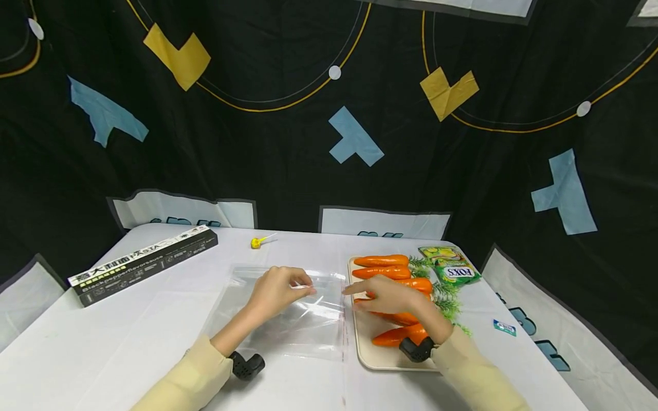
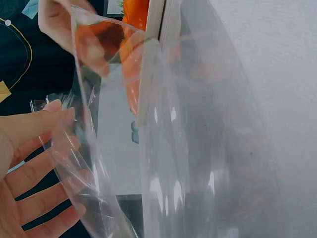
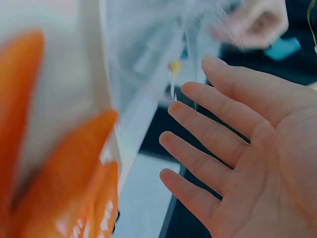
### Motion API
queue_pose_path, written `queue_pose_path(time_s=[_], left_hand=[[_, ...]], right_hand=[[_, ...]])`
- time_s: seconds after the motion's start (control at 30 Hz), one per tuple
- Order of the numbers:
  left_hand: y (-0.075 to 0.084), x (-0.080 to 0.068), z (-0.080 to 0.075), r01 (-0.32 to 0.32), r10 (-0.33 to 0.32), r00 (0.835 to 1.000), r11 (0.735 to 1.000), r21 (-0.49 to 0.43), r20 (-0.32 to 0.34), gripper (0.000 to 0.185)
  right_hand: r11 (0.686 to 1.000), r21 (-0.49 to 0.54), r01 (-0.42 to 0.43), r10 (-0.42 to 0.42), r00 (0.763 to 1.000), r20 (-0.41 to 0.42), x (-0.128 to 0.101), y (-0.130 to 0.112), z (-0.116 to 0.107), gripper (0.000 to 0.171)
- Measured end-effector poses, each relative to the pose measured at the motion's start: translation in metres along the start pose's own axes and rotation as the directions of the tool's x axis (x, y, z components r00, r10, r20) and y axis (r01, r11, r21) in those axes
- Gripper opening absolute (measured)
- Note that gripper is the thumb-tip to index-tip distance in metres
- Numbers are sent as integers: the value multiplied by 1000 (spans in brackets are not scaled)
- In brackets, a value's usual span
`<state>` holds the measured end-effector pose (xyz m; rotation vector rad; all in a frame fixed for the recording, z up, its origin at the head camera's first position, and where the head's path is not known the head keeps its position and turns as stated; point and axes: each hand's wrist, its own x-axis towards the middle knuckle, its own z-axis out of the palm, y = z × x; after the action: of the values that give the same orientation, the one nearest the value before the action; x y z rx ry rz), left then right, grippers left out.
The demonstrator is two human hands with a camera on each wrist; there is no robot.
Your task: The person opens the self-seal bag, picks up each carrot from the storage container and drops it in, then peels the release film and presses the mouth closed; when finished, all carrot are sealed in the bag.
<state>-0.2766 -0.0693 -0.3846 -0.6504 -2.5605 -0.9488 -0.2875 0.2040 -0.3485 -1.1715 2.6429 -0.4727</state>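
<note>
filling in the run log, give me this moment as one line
left hand: pinches edge of clear bag | right hand: open, fingers straight, over carrots on tray | bag flat on table

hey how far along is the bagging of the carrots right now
Early. Laid out: clear bag on the table. In hand: left hand pinches its top edge up; right hand, fingers straight, is over the carrots. Left: every carrot visible remains on the tray.
</note>
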Motion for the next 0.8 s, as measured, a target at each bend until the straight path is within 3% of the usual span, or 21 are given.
queue_pose_path(time_s=[0.07, 0.3, 0.63, 0.8], left_hand=[[0, 0, 0, 6, -6, 1000, 1000, -6, -6, 11], [0, 0, 0, -4, 4, 1000, 1000, -21, -2, 12], [0, 0, -1, 2, -2, 1000, 1000, -8, -10, 14], [0, 0, -1, -8, 8, 1000, 1000, 2, -17, 10]], right_hand=[[1000, 10, 6, -6, 999, -35, -3, 7, -11, 37], [986, 61, -154, 159, 983, -95, -11, 33, -37, 37], [970, 73, -232, 240, 963, -124, -1, 79, -50, 34], [947, 70, -313, 320, 937, -138, 3, 100, -52, 33]])
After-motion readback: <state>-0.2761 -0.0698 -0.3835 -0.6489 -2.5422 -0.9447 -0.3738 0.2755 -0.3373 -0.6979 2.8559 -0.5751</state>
